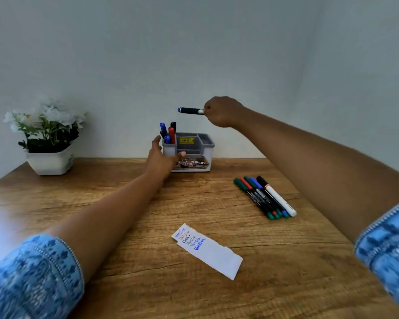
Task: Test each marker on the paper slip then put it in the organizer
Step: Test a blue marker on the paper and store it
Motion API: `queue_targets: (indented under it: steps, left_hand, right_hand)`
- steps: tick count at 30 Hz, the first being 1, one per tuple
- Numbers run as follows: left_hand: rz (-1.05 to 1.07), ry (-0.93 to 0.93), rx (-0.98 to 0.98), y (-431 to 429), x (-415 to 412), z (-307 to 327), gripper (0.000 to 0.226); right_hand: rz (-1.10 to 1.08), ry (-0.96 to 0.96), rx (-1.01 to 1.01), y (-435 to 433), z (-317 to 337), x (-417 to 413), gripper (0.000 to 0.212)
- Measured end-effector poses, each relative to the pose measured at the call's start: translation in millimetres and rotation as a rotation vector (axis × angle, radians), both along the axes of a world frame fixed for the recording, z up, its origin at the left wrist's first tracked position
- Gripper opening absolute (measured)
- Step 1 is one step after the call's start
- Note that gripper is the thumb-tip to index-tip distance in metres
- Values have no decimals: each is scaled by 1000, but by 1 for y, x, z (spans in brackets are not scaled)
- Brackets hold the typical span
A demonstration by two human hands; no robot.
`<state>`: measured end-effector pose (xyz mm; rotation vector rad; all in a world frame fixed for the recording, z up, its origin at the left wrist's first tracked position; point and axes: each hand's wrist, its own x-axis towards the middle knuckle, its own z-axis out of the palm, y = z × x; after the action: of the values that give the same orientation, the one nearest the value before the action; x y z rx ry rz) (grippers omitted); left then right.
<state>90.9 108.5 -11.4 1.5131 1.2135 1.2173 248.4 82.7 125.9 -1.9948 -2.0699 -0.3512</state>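
My right hand (219,112) grips a blue-capped marker (190,110) by its white end, held level in the air above the grey-and-white organizer (198,148). My left hand (162,158) cups the organizer's left front corner, thumb across its front. Several markers (168,132) stand in the organizer's left cup. A white paper slip (213,254) with several coloured scribbled words lies on the table in front of me. Several more markers (264,196) lie side by side to the right.
A white pot of white flowers (47,137) stands at the back left of the wooden table (124,226). A pale wall rises right behind the organizer. The organizer's middle and right compartments (205,138) look empty.
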Motion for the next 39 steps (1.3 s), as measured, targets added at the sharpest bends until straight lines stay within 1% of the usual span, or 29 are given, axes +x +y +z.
queue_targets:
  steps: [3,6,8,14,17,21,25,29,31,33,37,39]
  left_hand:
    - [-18,1,48,4,1,-6,85]
    - [-31,3,81,7,0,-8,83]
    - [-27,5,95,7,0,-8,82]
    - [-21,13,109,8,2,-9,82]
    - [-16,24,115,8,2,-9,81]
    - [-15,30,129,9,2,-10,81]
    - [-8,47,129,8,2,-9,81]
    - [-2,70,131,6,2,-8,81]
    - [0,80,125,5,2,-7,81]
    - [-3,91,122,4,2,-6,82]
    - [-8,131,116,-1,2,-3,81]
    - [-7,151,103,-5,1,-1,80]
  right_hand:
    - [3,-124,-95,18,8,0,31]
    - [33,-221,-43,29,14,1,27]
    - [65,-272,-52,36,14,2,26]
    - [41,-357,-50,62,-6,-3,29]
    - [49,-354,-66,73,-19,-6,30]
    - [105,-280,-58,81,-21,-9,31]
    - [173,-257,-167,84,-22,-13,32]
    - [148,-222,-195,85,-30,-11,41]
    - [126,-217,-186,80,-30,-7,47]
    - [114,-234,-152,73,-25,-2,49]
    - [92,-228,-38,48,-11,10,45]
    - [84,-206,17,28,-6,13,39]
